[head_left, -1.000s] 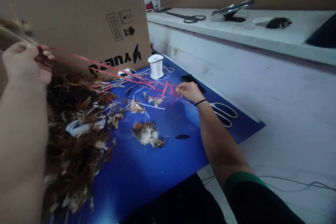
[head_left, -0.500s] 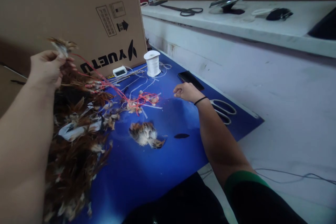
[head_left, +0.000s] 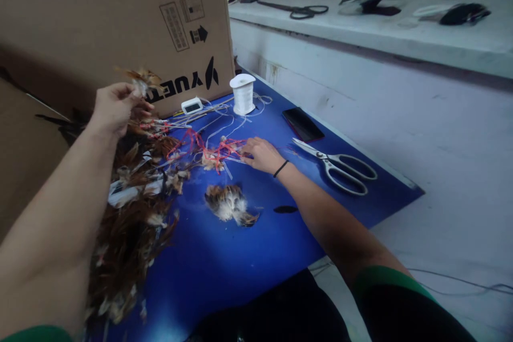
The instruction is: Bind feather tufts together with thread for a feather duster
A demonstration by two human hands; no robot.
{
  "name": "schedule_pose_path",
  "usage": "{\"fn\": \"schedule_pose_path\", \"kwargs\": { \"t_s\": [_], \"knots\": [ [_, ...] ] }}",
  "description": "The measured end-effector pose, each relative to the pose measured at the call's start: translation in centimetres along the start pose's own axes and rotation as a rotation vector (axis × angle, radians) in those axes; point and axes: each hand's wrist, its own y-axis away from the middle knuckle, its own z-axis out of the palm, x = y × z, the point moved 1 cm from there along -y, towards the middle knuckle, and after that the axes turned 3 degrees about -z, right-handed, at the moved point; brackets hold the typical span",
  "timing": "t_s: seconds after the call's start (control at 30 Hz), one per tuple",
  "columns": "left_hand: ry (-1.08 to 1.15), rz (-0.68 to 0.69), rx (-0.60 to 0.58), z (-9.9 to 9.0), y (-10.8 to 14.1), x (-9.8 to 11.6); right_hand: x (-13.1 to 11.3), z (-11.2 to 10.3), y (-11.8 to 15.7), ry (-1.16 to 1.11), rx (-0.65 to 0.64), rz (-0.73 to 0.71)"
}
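Raised before the cardboard box, my left hand [head_left: 120, 107] pinches a small brown and white feather bunch [head_left: 141, 83]. My right hand [head_left: 260, 154] reaches low over the blue table, its fingertips at the edge of a tangle of red string [head_left: 218, 150]; whether they grip a strand is too small to tell. A loose clump of feathers [head_left: 229, 204] lies just nearer than the string. Below my left forearm spreads a large heap of brown feathers [head_left: 132, 240] with white ties.
White-handled scissors [head_left: 340, 168] and a dark phone [head_left: 302, 124] lie right of my right hand. Behind stand a white spool [head_left: 242, 95], a small white device [head_left: 192, 106] and the box [head_left: 120, 16]. Black scissors [head_left: 298, 9] rest on the ledge [head_left: 401, 37].
My right hand has moved left to the red string, uncovering the white-handled scissors. My left hand, still with the feather bunch, appears further right; the whole view has also shifted.
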Motion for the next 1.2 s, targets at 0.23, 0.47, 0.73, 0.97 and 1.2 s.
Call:
{"fn": "schedule_pose_path", "kwargs": {
  "t_s": [0.23,0.47,0.73,0.97,1.2],
  "knots": [
    [0.210,-0.057,-0.254,2.5,4.5,-2.2,0.6,0.0,0.2,0.019,0.009,0.063],
    [0.426,-0.150,-0.261,4.6,7.7,-4.9,-2.0,-1.2,0.0,0.007,0.198,-0.026],
    [0.586,-0.268,-0.186,5.0,11.3,-6.7,-6.0,1.8,-3.6,0.187,-0.085,-0.245],
    [0.577,-0.343,-0.233,4.8,13.2,-7.0,-5.1,-0.4,-3.8,0.100,0.057,-0.082],
    [0.585,-0.347,-0.314,7.2,14.4,-7.2,-5.0,-2.6,-1.8,-0.347,0.228,0.078]
  ]
}}
